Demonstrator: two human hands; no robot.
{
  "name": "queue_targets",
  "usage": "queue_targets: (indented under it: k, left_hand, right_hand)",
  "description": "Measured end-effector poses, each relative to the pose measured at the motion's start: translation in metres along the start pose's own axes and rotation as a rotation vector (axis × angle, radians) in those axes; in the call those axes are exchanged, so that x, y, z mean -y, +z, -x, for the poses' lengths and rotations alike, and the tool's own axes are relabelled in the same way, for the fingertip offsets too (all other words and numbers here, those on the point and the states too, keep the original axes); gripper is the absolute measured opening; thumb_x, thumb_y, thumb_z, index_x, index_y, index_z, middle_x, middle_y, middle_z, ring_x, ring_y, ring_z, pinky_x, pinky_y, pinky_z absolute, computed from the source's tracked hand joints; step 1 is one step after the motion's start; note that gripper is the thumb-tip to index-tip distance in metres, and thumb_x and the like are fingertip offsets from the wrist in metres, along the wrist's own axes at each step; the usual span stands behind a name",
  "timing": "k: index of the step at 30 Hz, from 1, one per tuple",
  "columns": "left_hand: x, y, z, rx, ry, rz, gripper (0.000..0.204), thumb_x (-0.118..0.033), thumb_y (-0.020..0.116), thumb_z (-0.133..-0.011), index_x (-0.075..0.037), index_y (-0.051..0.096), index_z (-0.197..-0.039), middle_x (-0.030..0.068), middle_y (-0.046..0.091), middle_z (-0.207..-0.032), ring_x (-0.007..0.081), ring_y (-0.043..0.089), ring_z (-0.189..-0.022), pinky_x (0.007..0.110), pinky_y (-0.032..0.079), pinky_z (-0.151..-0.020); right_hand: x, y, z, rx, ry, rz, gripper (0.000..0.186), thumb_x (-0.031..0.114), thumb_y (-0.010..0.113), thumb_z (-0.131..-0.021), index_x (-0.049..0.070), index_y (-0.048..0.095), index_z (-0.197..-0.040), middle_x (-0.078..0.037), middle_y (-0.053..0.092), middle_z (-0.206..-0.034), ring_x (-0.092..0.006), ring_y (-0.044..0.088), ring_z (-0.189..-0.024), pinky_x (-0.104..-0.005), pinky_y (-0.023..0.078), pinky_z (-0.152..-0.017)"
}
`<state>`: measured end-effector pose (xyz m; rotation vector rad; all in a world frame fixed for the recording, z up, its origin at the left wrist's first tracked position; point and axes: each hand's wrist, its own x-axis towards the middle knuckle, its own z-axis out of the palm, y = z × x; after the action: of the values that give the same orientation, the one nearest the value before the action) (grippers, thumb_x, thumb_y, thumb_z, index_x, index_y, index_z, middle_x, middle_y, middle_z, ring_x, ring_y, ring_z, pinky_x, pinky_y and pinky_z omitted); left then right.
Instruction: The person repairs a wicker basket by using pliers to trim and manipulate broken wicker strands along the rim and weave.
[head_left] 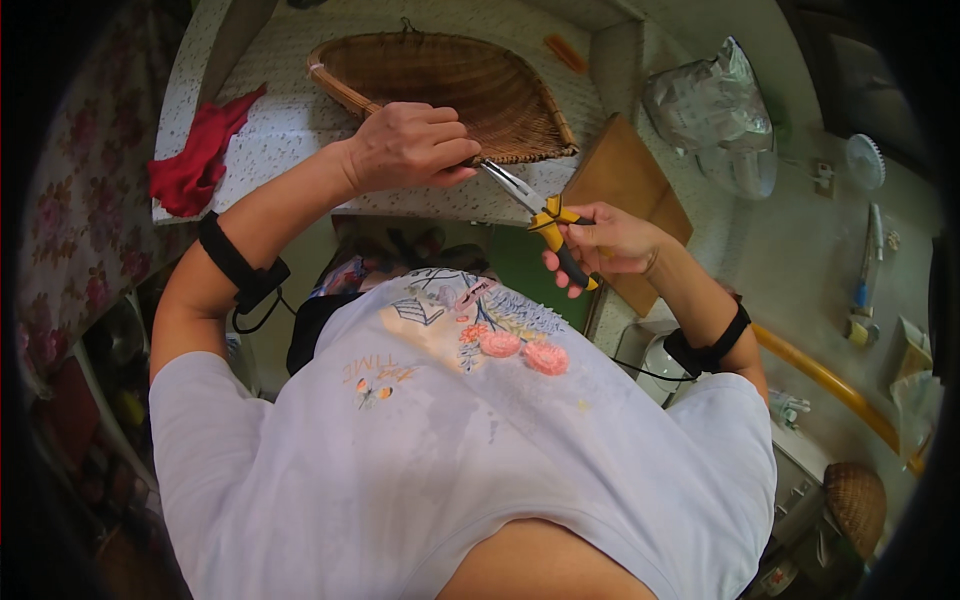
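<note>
My left hand [415, 145] is closed on the near rim of a brown woven bamboo basket [505, 105], which is a scoop shape with a thicker looped edge at its left. My right hand [605, 240] grips yellow and black long-nose pliers [550, 225]. Their metal jaws point up-left to the basket's lower rim, right beside my left fingertips; whether they clamp anything is unclear. The basket is on or just over a white speckled counter [260, 150].
A crumpled red cloth [200, 160] lies at the counter's left. A wooden board [630, 205] is right of the basket, with a silver bag [705, 100] beyond it. An orange object [565, 50] sits behind. A floral curtain [85, 200] hangs at left; another basket [850, 500] is low at right.
</note>
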<state>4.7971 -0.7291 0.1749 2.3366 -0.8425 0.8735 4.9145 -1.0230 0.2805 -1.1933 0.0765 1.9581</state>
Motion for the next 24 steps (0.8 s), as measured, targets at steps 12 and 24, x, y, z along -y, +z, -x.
queue_targets:
  k: [12, 24]
  left_hand:
    - [0.001, -0.002, -0.001, -0.011, 0.019, 0.005, 0.022, -0.021, 0.076, -0.079, -0.004, 0.069, -0.091, 0.0047, 0.061, -0.075, 0.0201, 0.061, -0.068, 0.031, 0.053, -0.057]
    - [0.0, -0.002, -0.001, -0.015, 0.018, 0.0, 0.024, -0.022, 0.076, -0.078, -0.004, 0.069, -0.093, 0.0048, 0.06, -0.075, 0.02, 0.06, -0.067, 0.032, 0.053, -0.057]
  right_hand:
    - [-0.006, -0.017, -0.008, 0.088, 0.028, -0.104, 0.042, 0.032, 0.063, -0.097, 0.002, 0.051, -0.124, -0.017, 0.064, -0.103, -0.0303, 0.07, -0.087, -0.0472, 0.063, -0.069]
    - [-0.007, -0.021, -0.006, 0.097, 0.033, -0.151, 0.043, 0.03, 0.063, -0.098, 0.002, 0.049, -0.127, -0.019, 0.065, -0.102, -0.0328, 0.072, -0.084, -0.0478, 0.064, -0.067]
